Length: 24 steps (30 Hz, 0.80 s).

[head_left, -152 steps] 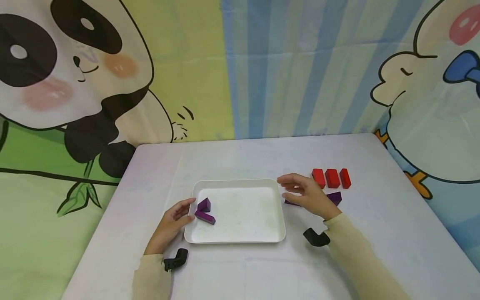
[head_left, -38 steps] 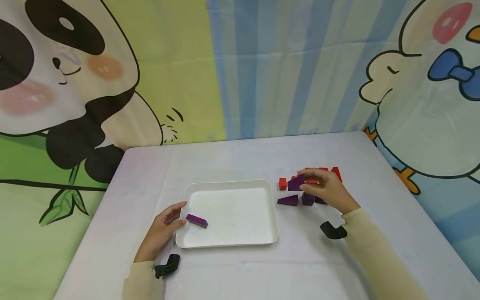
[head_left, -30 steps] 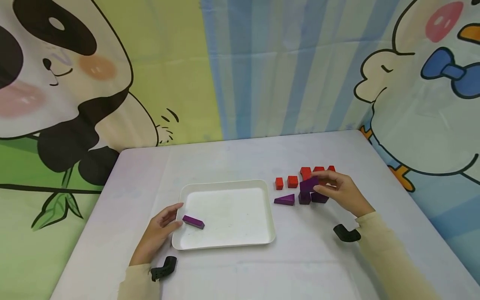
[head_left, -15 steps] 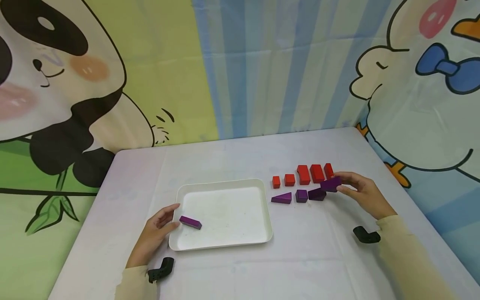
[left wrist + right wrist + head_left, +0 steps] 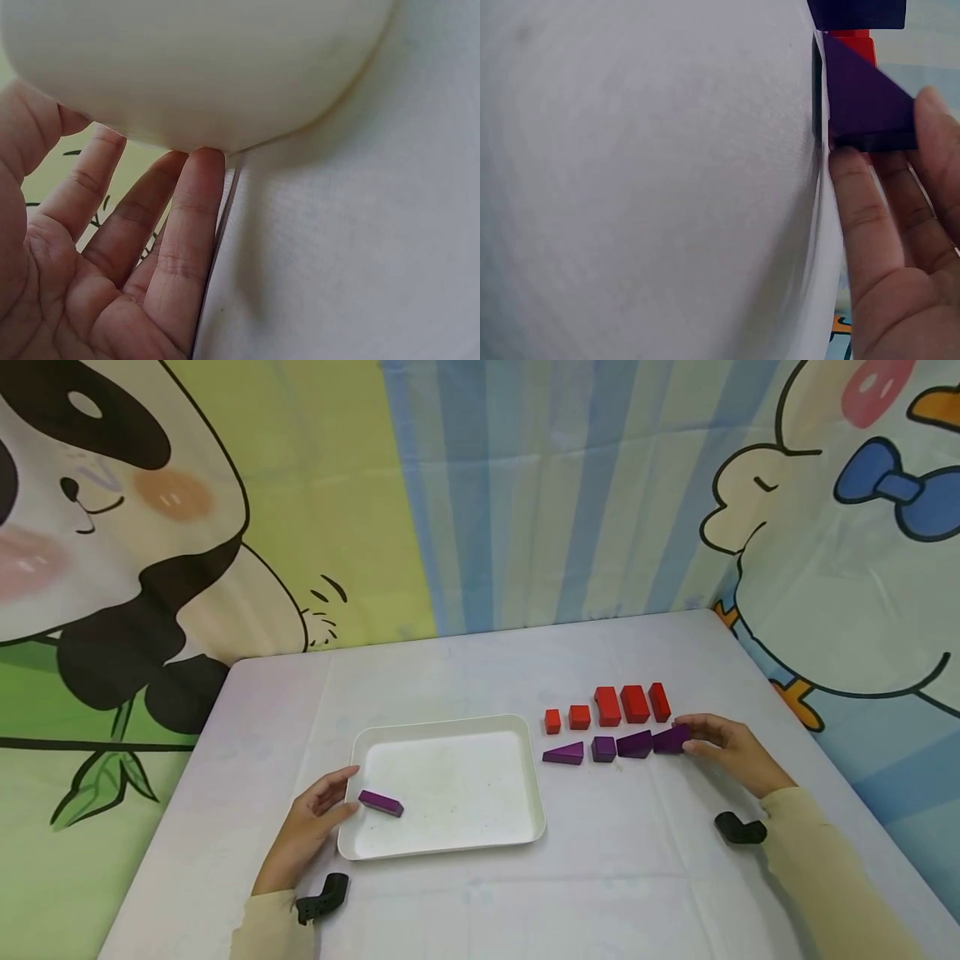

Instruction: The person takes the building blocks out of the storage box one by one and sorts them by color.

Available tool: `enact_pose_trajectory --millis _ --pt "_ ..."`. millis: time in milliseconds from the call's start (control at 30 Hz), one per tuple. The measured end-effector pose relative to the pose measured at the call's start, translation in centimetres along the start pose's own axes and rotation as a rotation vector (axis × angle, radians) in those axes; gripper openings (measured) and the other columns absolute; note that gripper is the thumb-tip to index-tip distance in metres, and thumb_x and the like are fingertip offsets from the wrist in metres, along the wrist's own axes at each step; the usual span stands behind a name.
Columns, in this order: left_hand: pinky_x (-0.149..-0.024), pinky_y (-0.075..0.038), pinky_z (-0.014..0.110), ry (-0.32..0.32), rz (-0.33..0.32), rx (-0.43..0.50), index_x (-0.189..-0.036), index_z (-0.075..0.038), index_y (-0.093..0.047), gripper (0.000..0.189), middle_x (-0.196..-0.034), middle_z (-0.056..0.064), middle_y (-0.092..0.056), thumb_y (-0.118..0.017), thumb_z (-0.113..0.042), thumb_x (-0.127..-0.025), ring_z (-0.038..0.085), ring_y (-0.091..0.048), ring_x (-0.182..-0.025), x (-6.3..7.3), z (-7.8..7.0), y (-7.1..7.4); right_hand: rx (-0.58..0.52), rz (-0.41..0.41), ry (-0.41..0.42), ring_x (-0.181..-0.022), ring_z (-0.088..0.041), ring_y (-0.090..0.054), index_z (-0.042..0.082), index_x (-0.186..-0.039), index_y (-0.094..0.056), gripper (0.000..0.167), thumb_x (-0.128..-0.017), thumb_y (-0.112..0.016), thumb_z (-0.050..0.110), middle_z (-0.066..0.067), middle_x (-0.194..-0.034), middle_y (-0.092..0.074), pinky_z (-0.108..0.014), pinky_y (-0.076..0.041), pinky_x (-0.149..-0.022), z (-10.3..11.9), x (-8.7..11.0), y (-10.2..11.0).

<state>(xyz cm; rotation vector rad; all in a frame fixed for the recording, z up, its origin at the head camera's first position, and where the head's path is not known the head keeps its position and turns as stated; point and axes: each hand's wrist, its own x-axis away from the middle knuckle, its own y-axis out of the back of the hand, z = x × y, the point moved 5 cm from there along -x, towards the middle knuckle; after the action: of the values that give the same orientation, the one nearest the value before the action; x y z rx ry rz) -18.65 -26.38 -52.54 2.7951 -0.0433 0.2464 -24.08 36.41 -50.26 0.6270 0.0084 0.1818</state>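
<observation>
My right hand (image 5: pixel 735 752) pinches a purple triangular block (image 5: pixel 670 740) between thumb and fingers, at the right end of the purple row. In the right wrist view, the fingertips sit at the low edge of this triangular block (image 5: pixel 866 97). My left hand (image 5: pixel 309 827) touches the left side of a white tray (image 5: pixel 442 850) with extended fingers and thumb. In the left wrist view, the left fingertips (image 5: pixel 202 169) rest against the tray's outer wall (image 5: pixel 195 82). Inside the tray, near its left side, lies a long purple block (image 5: pixel 381 803).
Right of the tray stand a thin purple wedge (image 5: pixel 564 754), a purple cube-like block (image 5: pixel 603 749) and another purple triangular block (image 5: pixel 635 744). Behind them runs a row of several red blocks (image 5: pixel 608 706) of different sizes. A printed cloth (image 5: pixel 517 510) hangs behind the white table (image 5: pixel 450 677).
One of two purple blocks has left the tray. My right hand has carried the purple triangular block rightward past the others and lowered it at the row's end. My left hand stays at the tray.
</observation>
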Motion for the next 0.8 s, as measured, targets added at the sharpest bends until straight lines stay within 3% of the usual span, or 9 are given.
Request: enact_pose_trajectory --millis 167,267,400,500,600,800 --pt "-0.098 -0.042 0.009 -0.008 -0.004 0.009 -0.158 -0.005 -0.053 0.061 -0.161 0.02 -0.051 -0.073 -0.005 -0.101 0.022 -0.05 -0.139 0.1 0.0 0.2 -0.006 0.028 -0.031 -0.136 -0.048 -0.054 -0.006 -0.154 -0.052 0.054 -0.108 -0.069 0.015 -0.032 -0.153 -0.054 -0.008 -0.048 -0.092 -0.2 -0.2 -0.3" --pt "-0.098 -0.042 0.009 -0.004 -0.006 0.014 -0.159 -0.005 -0.053 0.061 -0.161 0.02 -0.051 -0.072 -0.005 -0.101 0.03 -0.048 -0.143 0.3 0.0 0.2 0.013 0.033 -0.039 -0.14 -0.051 -0.05 -0.004 -0.156 -0.049 0.058 -0.107 -0.07 0.018 -0.031 -0.157 -0.05 -0.03 -0.055 -0.104 0.2 -0.1 -0.2" --pt "-0.098 -0.041 0.009 0.0 -0.003 0.016 -0.158 -0.005 -0.053 0.06 -0.161 0.02 -0.051 -0.072 -0.005 -0.101 0.033 -0.046 -0.146 0.3 0.0 0.2 0.051 0.018 -0.039 -0.144 -0.055 -0.045 -0.003 -0.157 -0.048 0.061 -0.107 -0.072 0.02 -0.031 -0.16 -0.047 -0.052 -0.053 -0.107 1.5 0.1 0.3" --pt "-0.098 -0.04 0.008 -0.001 0.002 0.017 -0.158 -0.004 -0.053 0.06 -0.161 0.021 -0.051 -0.071 -0.005 -0.101 0.036 -0.045 -0.148 0.4 0.0 0.1 0.071 -0.012 -0.011 -0.141 -0.056 -0.047 -0.005 -0.155 -0.05 0.058 -0.106 -0.072 0.016 -0.034 -0.155 -0.05 -0.03 -0.056 -0.101 3.1 0.1 0.4" --pt "-0.098 -0.039 0.007 -0.003 0.007 0.018 -0.158 -0.004 -0.053 0.06 -0.162 0.022 -0.049 -0.071 -0.006 -0.101 0.037 -0.044 -0.15 0.3 0.0 0.1 0.082 -0.067 0.039 -0.138 -0.055 -0.051 -0.008 -0.152 -0.053 0.053 -0.105 -0.071 0.009 -0.035 -0.148 -0.055 -0.011 -0.049 -0.094 5.2 -0.1 0.1" --pt "-0.101 -0.039 0.009 0.006 0.014 0.025 -0.158 -0.005 -0.053 0.06 -0.163 0.02 -0.049 -0.072 -0.006 -0.101 0.036 -0.043 -0.151 0.1 -0.1 0.0 -0.001 -0.133 0.121 -0.13 -0.047 -0.058 -0.008 -0.144 -0.06 0.043 -0.105 -0.07 0.005 -0.03 -0.143 -0.061 -0.004 -0.045 -0.091 9.0 -0.6 -1.4"
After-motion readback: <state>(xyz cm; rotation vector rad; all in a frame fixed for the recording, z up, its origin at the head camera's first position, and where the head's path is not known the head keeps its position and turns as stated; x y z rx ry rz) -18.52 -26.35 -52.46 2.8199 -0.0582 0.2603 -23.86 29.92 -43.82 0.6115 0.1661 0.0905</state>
